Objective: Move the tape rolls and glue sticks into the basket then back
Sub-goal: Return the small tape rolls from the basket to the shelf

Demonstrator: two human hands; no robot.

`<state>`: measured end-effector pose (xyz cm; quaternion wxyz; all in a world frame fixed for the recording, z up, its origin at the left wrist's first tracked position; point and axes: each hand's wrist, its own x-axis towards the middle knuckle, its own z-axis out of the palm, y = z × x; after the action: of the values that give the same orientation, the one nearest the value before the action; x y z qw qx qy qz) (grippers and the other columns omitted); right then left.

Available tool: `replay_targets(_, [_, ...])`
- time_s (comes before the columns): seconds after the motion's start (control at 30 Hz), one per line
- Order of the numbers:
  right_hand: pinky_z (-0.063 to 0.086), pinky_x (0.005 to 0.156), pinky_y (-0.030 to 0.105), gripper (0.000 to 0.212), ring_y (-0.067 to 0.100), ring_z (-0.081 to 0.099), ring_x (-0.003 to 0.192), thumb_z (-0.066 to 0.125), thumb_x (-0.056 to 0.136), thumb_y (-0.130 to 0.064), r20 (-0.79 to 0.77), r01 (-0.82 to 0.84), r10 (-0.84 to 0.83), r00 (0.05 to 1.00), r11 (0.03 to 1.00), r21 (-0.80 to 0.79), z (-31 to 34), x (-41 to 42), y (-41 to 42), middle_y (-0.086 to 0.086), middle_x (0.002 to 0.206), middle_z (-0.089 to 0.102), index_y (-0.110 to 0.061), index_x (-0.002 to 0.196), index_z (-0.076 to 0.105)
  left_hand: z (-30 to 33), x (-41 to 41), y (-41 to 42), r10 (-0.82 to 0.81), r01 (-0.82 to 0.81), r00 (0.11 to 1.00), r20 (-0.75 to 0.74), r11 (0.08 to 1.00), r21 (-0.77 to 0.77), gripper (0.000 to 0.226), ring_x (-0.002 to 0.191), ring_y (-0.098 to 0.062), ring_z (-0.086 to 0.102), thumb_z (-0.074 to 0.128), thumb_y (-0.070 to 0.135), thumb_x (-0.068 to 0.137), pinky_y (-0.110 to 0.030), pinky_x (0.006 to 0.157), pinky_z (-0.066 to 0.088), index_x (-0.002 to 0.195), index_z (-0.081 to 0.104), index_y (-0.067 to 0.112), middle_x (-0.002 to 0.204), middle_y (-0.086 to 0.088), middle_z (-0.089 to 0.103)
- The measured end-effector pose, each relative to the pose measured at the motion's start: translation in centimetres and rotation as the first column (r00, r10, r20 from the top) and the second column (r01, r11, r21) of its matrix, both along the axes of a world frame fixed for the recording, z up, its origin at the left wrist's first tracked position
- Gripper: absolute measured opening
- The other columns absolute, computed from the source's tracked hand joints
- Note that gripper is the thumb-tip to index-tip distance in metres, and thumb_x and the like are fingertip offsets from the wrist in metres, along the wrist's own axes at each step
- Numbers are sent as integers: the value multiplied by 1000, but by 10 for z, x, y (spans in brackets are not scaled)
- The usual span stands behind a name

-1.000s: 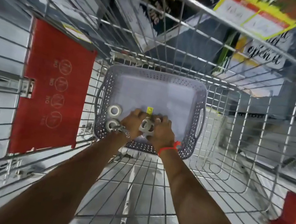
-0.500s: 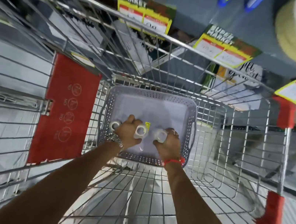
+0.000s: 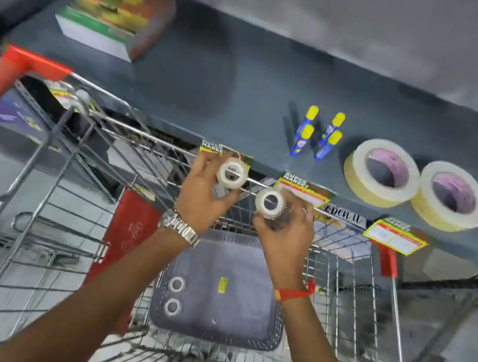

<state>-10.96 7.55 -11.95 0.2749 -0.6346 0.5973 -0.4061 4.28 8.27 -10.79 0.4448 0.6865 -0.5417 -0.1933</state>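
Note:
My left hand [image 3: 202, 194] grips a small clear tape roll [image 3: 232, 173], raised above the cart's far rim. My right hand [image 3: 287, 232] holds another small clear tape roll [image 3: 270, 203] beside it. Below them the grey perforated basket [image 3: 237, 338] sits in the cart, with two small tape rolls [image 3: 176, 284] [image 3: 172, 306] lying at its left side. On the dark shelf [image 3: 231, 85] ahead stand several blue glue sticks with yellow caps [image 3: 317, 133], and two large cream tape rolls [image 3: 381, 172] [image 3: 451, 197] lie to their right.
The wire shopping cart [image 3: 69, 216] with red corner guards surrounds the basket. A colourful boxed pack [image 3: 116, 17] lies at the shelf's far left. Yellow price tags [image 3: 394, 236] hang along the shelf's front edge.
Both hands rose out of the basket, each carrying a small tape roll, up toward the shelf edge. The view tilted up, revealing the shelf top.

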Motion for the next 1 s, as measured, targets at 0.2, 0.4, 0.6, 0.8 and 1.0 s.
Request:
replay_targets(0.2, [30,74,7,27,22,56,94,77,66,-11,-40,-74,71,997,995,-73,57,39,-58,6,90,60,-10,92,68,32,34,-53,73,-87,989,127,990,108,47,102,-31,54,74,13,70,-28,85,40,115,60,10,107,-22,56])
replay_targets(0.4, [41,88,29,32,29,54,106,67,80,-25,-316,-149,182,931,981,125,53,74,-96,15,113,58,-5,105,64,24,56,-77,86,-153,960,266,959,240,46,108,-34,50,74,31,73,-39,88,47,112,61,12,113,-20,54])
replay_targets(0.6, [46,94,39,35,38,58,108,63,88,-22,-415,-159,236,879,965,210,46,82,-101,19,128,47,-1,116,56,14,60,-77,118,-199,944,307,948,248,55,112,-36,48,73,38,74,-43,93,46,119,56,9,120,-20,48])
replay_targets(0.8, [39,95,27,42,31,59,107,65,81,-6,-170,-182,170,971,981,-59,30,68,-59,17,123,52,-6,122,57,4,48,-51,314,-307,918,241,949,-66,46,103,-34,53,64,30,83,-41,84,48,121,53,7,114,-22,52])
replay_targets(1.0, [54,86,40,30,36,63,99,59,85,-5,-198,-328,374,906,917,229,-76,49,30,20,122,56,-3,116,62,-79,37,33,159,-175,967,198,982,64,21,76,-34,60,51,9,83,-38,59,49,102,54,1,95,-23,56])
